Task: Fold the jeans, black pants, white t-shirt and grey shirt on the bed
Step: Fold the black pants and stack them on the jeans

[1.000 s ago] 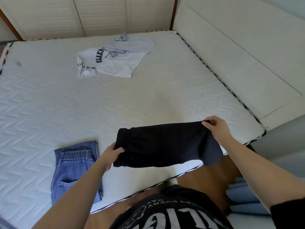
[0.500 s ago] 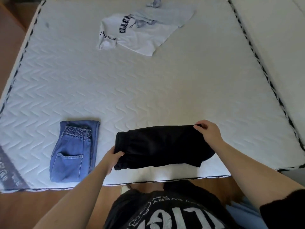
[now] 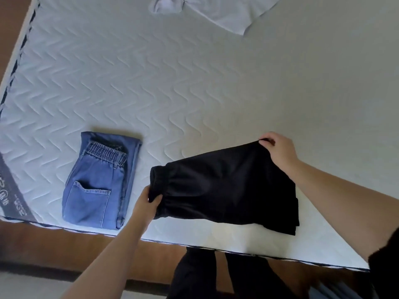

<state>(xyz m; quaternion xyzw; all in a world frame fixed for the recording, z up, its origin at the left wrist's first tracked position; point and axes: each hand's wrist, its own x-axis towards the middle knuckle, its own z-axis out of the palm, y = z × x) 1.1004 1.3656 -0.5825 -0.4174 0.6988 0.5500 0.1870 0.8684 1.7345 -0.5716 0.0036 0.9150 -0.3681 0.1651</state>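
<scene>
The folded black pants (image 3: 224,186) lie low over the near edge of the white mattress (image 3: 172,87). My left hand (image 3: 146,203) grips their elastic waistband end at the left. My right hand (image 3: 278,149) pinches the far right corner. The folded blue jeans (image 3: 99,182) rest flat on the mattress to the left, a hand's width from my left hand. At the top edge the white t-shirt (image 3: 226,14) shows only its lower part. The grey shirt is out of view.
The mattress's near edge with its dark piping (image 3: 164,240) runs just below the pants. A brown wooden bed frame (image 3: 64,249) lies under it. A grey label strip (image 3: 13,190) crosses the left corner. My dark-clothed legs (image 3: 216,275) stand against the bed.
The view has tilted down and closer. The black pants, still held at both ends, have come lower onto the mattress and now slant, right end farther from me.
</scene>
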